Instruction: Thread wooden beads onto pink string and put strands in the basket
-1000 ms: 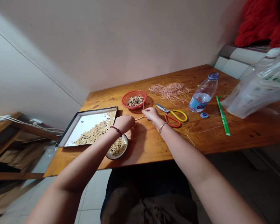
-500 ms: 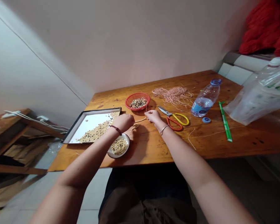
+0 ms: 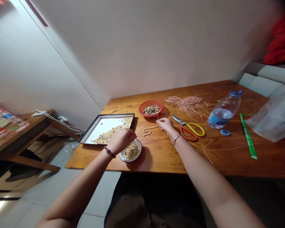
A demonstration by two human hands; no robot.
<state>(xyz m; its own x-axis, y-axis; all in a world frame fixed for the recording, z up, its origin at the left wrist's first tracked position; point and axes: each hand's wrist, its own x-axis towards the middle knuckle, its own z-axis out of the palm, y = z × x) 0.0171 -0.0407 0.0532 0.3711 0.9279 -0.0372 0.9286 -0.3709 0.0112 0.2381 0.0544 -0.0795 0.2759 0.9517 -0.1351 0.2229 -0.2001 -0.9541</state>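
My left hand (image 3: 123, 139) is closed in a pinch above the rim of a small white bowl (image 3: 139, 146) of cream beads (image 3: 131, 152). A thin thread runs from its fingertips toward the right. My right hand (image 3: 165, 124) pinches one end of a string of cream beads (image 3: 150, 128), which curves over the table between the hands. A fine thread also rises above the right fingertips, near a red basket (image 3: 140, 111) of mixed dark and light beads (image 3: 151, 110). Scissors (image 3: 188, 127) with red and yellow handles lie just right of this hand.
A black-edged white tray (image 3: 101, 125) with scattered beads lies at the left of the wooden table (image 3: 166, 155). Tangled pink string (image 3: 188, 104) is at the back. To the right are a water bottle (image 3: 224, 110), its cap (image 3: 225, 132), a green wrapper (image 3: 248, 136) and a plastic bag (image 3: 270, 117).
My left hand has moved away from my right hand, toward the bowl, and the beaded string lies more exposed between them. The view has turned left.
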